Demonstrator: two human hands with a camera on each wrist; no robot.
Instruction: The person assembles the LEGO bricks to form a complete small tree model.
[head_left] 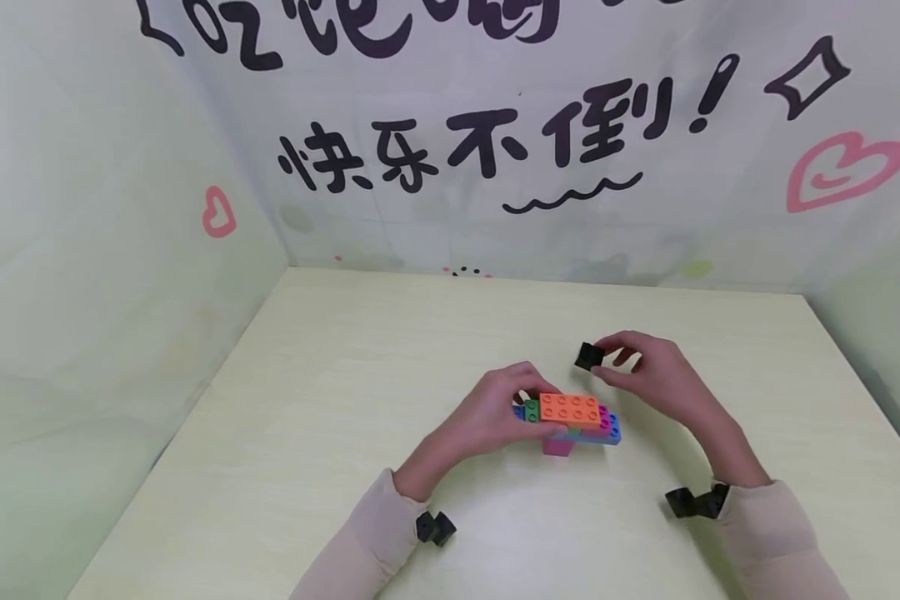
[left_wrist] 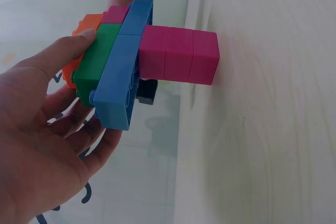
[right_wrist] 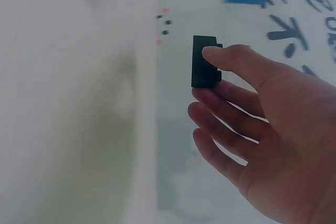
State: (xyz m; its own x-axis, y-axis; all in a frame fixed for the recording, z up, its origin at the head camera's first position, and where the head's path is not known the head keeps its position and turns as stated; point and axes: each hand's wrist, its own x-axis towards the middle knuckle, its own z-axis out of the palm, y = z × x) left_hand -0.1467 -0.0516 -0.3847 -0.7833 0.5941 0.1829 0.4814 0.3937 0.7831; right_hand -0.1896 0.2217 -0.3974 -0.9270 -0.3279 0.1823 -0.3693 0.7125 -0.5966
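Note:
My left hand grips a toy brick structure by its upper layers, thumb on the near side. An orange brick tops it, over a green brick and a pink one. Blue bricks form the layer below. Under them a column of pink bricks points down at the table. Up and to the right of the structure, my right hand pinches a small black brick between thumb and fingers. The black brick's studs face the palm in the right wrist view.
Both hands work above a pale wooden table. A whitish cloth wall with black writing and pink hearts rises behind it, with more cloth at the sides. Small black devices sit at both sleeve cuffs.

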